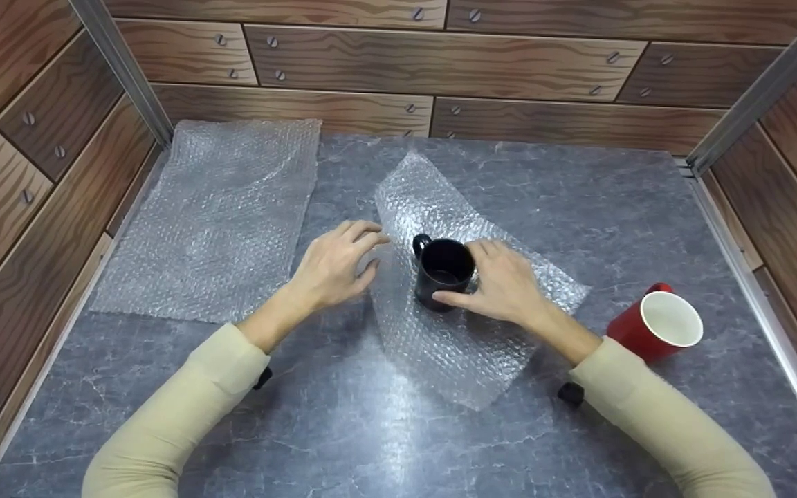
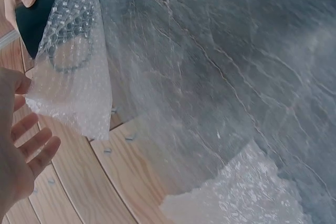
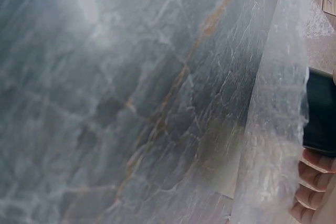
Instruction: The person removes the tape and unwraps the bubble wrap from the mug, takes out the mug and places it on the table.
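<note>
A black mug [image 1: 429,285] stands upright on a sheet of bubble wrap [image 1: 450,363] laid at a slant in the middle of the table. My right hand [image 1: 502,283] grips the mug's right side, thumb across its front and fingers behind. The mug's handle [image 1: 420,241] points to the far left. My left hand [image 1: 336,266] hovers left of the mug, fingers loosely bent and spread from the thumb, fingertips right at the sheet's left edge. In the left wrist view, one edge of the bubble wrap [image 2: 79,95] overlaps part of the mug [image 2: 35,22].
A second bubble wrap sheet [image 1: 225,221] lies flat at the back left of the grey table [image 1: 315,429]. To the right of my right forearm a red mug [image 1: 630,332], white inside, stands with its handle turned away. Wood-patterned walls [image 1: 440,62] enclose the back and sides.
</note>
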Demonstrator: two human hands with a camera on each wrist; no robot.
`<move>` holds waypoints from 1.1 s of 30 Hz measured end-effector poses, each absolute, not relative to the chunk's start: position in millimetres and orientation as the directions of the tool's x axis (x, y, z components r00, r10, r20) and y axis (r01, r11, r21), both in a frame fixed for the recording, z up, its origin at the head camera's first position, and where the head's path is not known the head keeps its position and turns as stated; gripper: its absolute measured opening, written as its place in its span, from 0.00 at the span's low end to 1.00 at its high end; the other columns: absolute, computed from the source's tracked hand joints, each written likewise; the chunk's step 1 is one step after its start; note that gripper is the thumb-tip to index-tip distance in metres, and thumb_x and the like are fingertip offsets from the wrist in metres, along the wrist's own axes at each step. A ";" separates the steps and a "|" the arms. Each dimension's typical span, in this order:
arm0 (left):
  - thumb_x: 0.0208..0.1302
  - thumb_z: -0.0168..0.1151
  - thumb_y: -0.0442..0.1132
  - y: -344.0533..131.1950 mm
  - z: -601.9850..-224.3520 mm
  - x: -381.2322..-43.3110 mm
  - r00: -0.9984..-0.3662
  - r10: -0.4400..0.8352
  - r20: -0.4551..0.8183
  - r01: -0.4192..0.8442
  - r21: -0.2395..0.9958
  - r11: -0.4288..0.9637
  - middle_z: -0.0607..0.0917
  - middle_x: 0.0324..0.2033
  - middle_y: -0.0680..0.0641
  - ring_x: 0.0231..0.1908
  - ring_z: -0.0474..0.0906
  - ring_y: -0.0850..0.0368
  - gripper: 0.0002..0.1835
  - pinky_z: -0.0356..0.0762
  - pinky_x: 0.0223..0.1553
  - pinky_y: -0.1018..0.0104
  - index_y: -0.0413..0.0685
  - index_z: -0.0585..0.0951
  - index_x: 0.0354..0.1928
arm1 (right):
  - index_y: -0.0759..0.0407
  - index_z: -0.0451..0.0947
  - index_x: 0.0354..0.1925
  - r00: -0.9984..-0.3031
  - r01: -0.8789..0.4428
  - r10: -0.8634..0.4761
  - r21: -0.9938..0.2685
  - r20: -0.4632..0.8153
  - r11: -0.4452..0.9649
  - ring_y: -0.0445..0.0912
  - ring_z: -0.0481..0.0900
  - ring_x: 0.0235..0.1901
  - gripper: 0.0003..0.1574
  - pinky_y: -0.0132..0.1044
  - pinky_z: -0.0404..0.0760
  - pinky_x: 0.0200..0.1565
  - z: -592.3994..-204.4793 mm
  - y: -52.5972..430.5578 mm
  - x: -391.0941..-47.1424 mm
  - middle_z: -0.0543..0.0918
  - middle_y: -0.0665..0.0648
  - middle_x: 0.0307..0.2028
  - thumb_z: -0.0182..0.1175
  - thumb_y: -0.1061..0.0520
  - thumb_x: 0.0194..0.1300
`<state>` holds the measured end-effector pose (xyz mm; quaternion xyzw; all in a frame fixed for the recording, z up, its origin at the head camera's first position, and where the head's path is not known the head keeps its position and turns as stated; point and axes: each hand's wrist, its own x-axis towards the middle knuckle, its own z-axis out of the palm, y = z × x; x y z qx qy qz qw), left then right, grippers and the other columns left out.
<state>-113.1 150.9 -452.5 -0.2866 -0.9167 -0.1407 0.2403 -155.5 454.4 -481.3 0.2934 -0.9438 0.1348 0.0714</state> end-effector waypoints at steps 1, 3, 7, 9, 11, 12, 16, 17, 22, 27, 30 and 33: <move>0.63 0.69 0.37 149.7 -452.1 -112.9 -0.717 0.456 0.526 0.594 0.120 0.796 0.87 0.57 0.45 0.55 0.85 0.47 0.19 0.90 0.51 0.55 0.50 0.84 0.57 | 0.65 0.76 0.62 -0.818 -0.572 -0.534 -0.213 0.212 0.792 0.60 0.83 0.56 0.65 0.55 0.88 0.55 -481.1 454.6 -155.7 0.85 0.66 0.57 0.64 0.13 0.51; 0.63 0.68 0.36 147.3 -451.5 -112.7 -0.713 0.454 0.535 0.594 0.115 0.796 0.87 0.57 0.45 0.55 0.85 0.47 0.20 0.90 0.50 0.56 0.50 0.83 0.58 | 0.65 0.76 0.62 -0.820 -0.570 -0.534 -0.213 0.207 0.793 0.60 0.83 0.56 0.66 0.55 0.88 0.55 -480.4 454.9 -156.1 0.85 0.66 0.57 0.64 0.12 0.51; 0.62 0.69 0.35 143.0 -450.6 -112.0 -0.708 0.445 0.548 0.588 0.110 0.801 0.86 0.57 0.45 0.54 0.85 0.48 0.23 0.90 0.47 0.57 0.49 0.82 0.61 | 0.65 0.76 0.61 -0.820 -0.570 -0.534 -0.206 0.208 0.796 0.59 0.84 0.54 0.66 0.54 0.88 0.53 -480.4 454.6 -156.1 0.85 0.65 0.55 0.63 0.12 0.51; 0.62 0.69 0.35 141.1 -450.2 -111.8 -0.710 0.439 0.551 0.582 0.107 0.806 0.85 0.57 0.45 0.55 0.85 0.47 0.24 0.90 0.47 0.57 0.49 0.81 0.61 | 0.65 0.76 0.61 -0.820 -0.569 -0.533 -0.201 0.208 0.797 0.59 0.84 0.53 0.66 0.53 0.89 0.51 -480.6 454.4 -156.0 0.85 0.65 0.55 0.63 0.12 0.51; 0.61 0.69 0.34 139.3 -449.9 -111.4 -0.713 0.433 0.551 0.574 0.104 0.812 0.85 0.58 0.44 0.56 0.84 0.47 0.25 0.90 0.45 0.57 0.48 0.80 0.62 | 0.66 0.76 0.61 -0.821 -0.568 -0.533 -0.197 0.204 0.799 0.59 0.84 0.53 0.66 0.53 0.88 0.52 -480.8 454.2 -155.8 0.85 0.65 0.55 0.63 0.12 0.52; 0.61 0.69 0.34 138.2 -450.0 -111.2 -0.715 0.430 0.551 0.570 0.103 0.815 0.84 0.58 0.44 0.56 0.84 0.47 0.26 0.90 0.45 0.57 0.48 0.80 0.63 | 0.66 0.76 0.62 -0.822 -0.567 -0.533 -0.197 0.200 0.800 0.59 0.84 0.54 0.66 0.53 0.88 0.53 -480.9 454.1 -155.6 0.85 0.66 0.55 0.63 0.12 0.52; 0.60 0.68 0.33 134.8 -450.7 -110.8 -0.721 0.430 0.543 0.559 0.091 0.824 0.84 0.59 0.43 0.57 0.84 0.45 0.27 0.90 0.45 0.56 0.47 0.79 0.64 | 0.66 0.75 0.64 -0.829 -0.558 -0.529 -0.207 0.181 0.804 0.61 0.83 0.57 0.68 0.55 0.87 0.58 -480.3 453.7 -154.9 0.84 0.67 0.58 0.63 0.12 0.52; 0.60 0.68 0.33 133.9 -451.4 -110.8 -0.721 0.432 0.542 0.559 0.086 0.825 0.84 0.59 0.43 0.57 0.83 0.45 0.27 0.90 0.46 0.56 0.47 0.79 0.63 | 0.66 0.74 0.65 -0.831 -0.555 -0.527 -0.210 0.177 0.805 0.61 0.83 0.58 0.68 0.56 0.87 0.59 -480.2 453.6 -154.9 0.84 0.67 0.59 0.63 0.12 0.52; 0.57 0.69 0.32 129.5 -456.4 -110.4 -0.717 0.460 0.524 0.562 0.045 0.826 0.84 0.60 0.41 0.60 0.82 0.43 0.25 0.89 0.53 0.53 0.48 0.81 0.59 | 0.66 0.74 0.65 -0.831 -0.556 -0.528 -0.207 0.175 0.805 0.61 0.83 0.58 0.69 0.56 0.86 0.59 -480.7 454.2 -154.9 0.83 0.68 0.60 0.62 0.12 0.52; 0.57 0.73 0.36 124.8 -461.6 -109.0 -0.735 0.468 0.490 0.549 0.026 0.835 0.84 0.61 0.42 0.61 0.80 0.41 0.23 0.86 0.60 0.49 0.49 0.83 0.57 | 0.66 0.74 0.65 -0.829 -0.558 -0.530 -0.206 0.176 0.804 0.61 0.83 0.58 0.69 0.57 0.86 0.58 -481.2 454.9 -154.9 0.83 0.67 0.60 0.62 0.12 0.52; 0.59 0.74 0.38 122.6 -463.3 -107.7 -0.763 0.455 0.459 0.528 0.037 0.849 0.84 0.61 0.41 0.63 0.79 0.40 0.22 0.85 0.62 0.47 0.50 0.84 0.56 | 0.66 0.73 0.66 -0.832 -0.554 -0.528 -0.211 0.169 0.806 0.62 0.82 0.59 0.69 0.58 0.86 0.59 -480.9 455.2 -154.9 0.83 0.67 0.62 0.62 0.12 0.53; 0.59 0.75 0.42 121.0 -464.7 -106.8 -0.791 0.429 0.437 0.492 0.038 0.870 0.84 0.61 0.41 0.64 0.79 0.40 0.22 0.86 0.60 0.45 0.50 0.84 0.56 | 0.66 0.73 0.66 -0.834 -0.551 -0.526 -0.217 0.165 0.806 0.62 0.82 0.60 0.69 0.58 0.85 0.60 -480.5 455.3 -155.1 0.82 0.67 0.62 0.62 0.12 0.53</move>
